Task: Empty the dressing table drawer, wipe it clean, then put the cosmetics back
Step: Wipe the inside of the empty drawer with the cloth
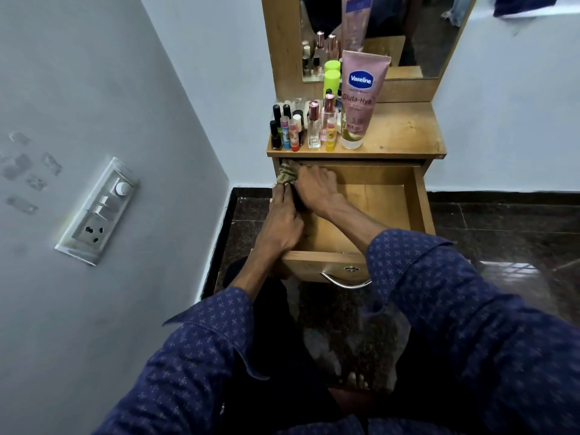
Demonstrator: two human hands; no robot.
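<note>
I see the drawer (420, 199) pulled fully out, its wooden floor bare to the right of both hands. Right hand (317, 186) reaches across into the far-left corner, fingers curled down onto a bunched striped cloth (285, 174) and holding it against the drawer's left wall. Left hand (282, 222) sits just nearer me than the right hand, on the drawer's left side wall, fingers pointing toward the cloth; they look closed round the wall edge, but the dark gap between the two hands hides the fingertips, so I can't tell for certain what it grips. The two hands are nearly touching. Cloth is beyond the left hand's fingertips and under the right hand's fingers.

The cosmetics are out of the drawer, standing on the tabletop (405, 133) just beyond the hands: nail polish bottles (276, 133), lip balm sticks (290, 133), small perfume bottles (314, 125), green-capped bottles (332, 78) and a pink Vaseline tube (359, 95) standing cap down. Mirror (423, 36) rises behind them. Drawer handle (345, 279) is below the right forearm, nearer me. A switch panel (100, 211) is on the wall, well left of the left hand.
</note>
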